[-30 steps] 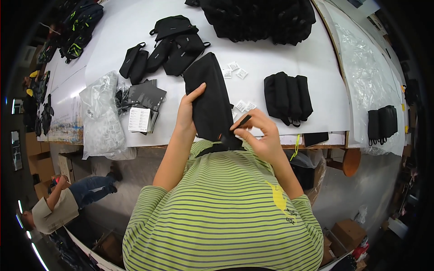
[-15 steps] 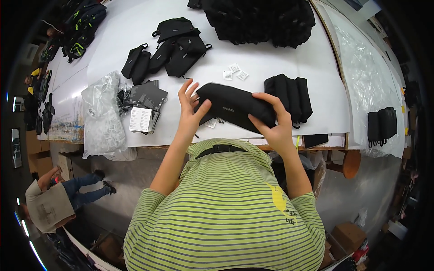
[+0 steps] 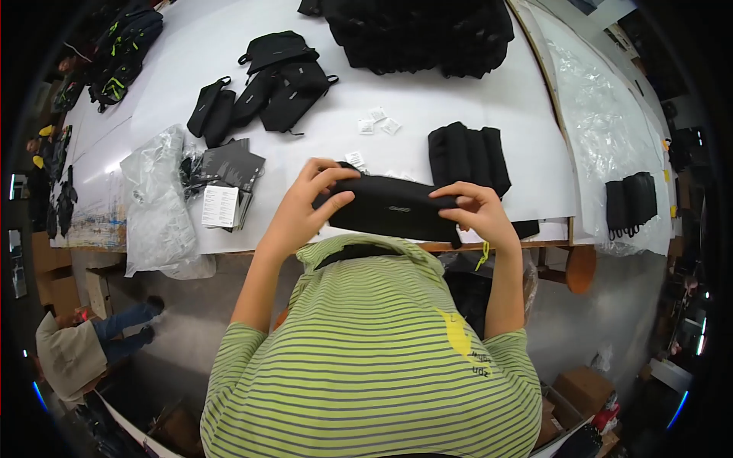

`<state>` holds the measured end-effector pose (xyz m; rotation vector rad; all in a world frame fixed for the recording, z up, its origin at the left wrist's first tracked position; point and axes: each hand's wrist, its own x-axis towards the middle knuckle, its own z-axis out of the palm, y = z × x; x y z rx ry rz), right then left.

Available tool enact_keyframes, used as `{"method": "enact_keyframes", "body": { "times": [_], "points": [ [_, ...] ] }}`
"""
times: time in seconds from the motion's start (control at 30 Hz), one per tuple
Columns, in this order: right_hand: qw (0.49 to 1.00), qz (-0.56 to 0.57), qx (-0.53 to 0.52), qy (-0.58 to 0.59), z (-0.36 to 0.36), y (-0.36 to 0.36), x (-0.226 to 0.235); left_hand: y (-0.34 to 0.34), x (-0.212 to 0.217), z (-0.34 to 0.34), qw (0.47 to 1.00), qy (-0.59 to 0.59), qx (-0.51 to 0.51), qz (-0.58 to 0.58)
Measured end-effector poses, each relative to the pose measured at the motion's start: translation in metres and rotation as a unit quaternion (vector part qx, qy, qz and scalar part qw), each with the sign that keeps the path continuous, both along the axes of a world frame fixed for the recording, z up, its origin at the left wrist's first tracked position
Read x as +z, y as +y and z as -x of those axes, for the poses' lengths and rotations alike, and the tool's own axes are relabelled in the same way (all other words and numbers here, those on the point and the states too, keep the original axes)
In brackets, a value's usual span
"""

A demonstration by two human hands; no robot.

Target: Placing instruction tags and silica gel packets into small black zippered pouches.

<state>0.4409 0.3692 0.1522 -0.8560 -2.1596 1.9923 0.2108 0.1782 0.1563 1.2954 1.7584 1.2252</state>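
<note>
A black fabric pouch with a small pale print is stretched sideways between my hands, over the table's near edge. At its left end my left hand pinches the upper corner, thumb in front. My right hand grips the upper right corner between thumb and fingers. Several small white packets lie beyond the pouch, and another white packet is close behind it. To the right stands a row of similar black pouches. A yellow-green cord hangs near my right wrist.
The white table carries black bags, a big black pile, dark cards, a white printed sheet and clear plastic bags. More black pouches lie on the right-hand table. A person is at lower left.
The pouch has turned from slanting to nearly level and come slightly nearer to me. My left hand, earlier with fingers spread at its end, now pinches its corner. The view has shifted slightly.
</note>
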Motion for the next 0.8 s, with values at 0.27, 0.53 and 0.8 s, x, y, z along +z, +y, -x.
{"method": "enact_keyframes", "body": {
  "times": [0.27,0.53,0.8],
  "points": [
    [0.766,-0.415,-0.48,0.103,-0.082,0.082,-0.08,-0.015,0.112,-0.038,0.723,-0.417,-0.505,-0.222],
    [0.826,-0.423,-0.356,-0.107,-0.116,0.097,-0.169,-0.019,0.122,-0.059,0.727,-0.362,-0.483,-0.327],
    [0.789,-0.479,-0.35,-0.161,-0.102,0.081,-0.146,-0.021,0.053,-0.014,0.826,-0.376,-0.364,-0.211]
  ]
}}
